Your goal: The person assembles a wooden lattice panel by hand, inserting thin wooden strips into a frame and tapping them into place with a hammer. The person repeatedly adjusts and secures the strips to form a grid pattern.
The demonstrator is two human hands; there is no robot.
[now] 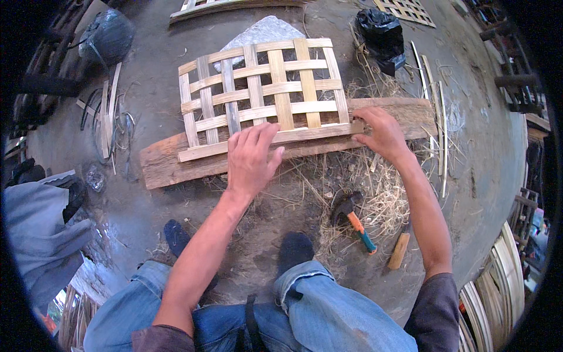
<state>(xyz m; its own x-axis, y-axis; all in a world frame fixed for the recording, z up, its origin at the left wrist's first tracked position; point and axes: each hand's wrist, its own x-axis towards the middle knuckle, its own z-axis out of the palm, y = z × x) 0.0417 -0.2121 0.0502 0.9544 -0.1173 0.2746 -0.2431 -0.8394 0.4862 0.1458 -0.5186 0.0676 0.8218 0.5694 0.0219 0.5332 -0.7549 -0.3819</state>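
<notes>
Lattice (282, 105): could skew under uneven pressing, with left grip (249, 154) spread on edge strip (316, 133), right grip (381, 132) pinching its end.

A workshop, shown by 1 hammer (355, 221), scattered shavings (384, 202) and stacked wooden strips (509, 261).

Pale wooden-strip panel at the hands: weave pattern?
The panel: open over-under grid, pale tan with some greyish strips. Best in head view.

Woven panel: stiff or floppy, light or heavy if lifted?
The panel probably flexes, since its slats look thin. It's likely light for its size, being largely gaps. The near rail looks thicker, so may be stiffer.
</notes>
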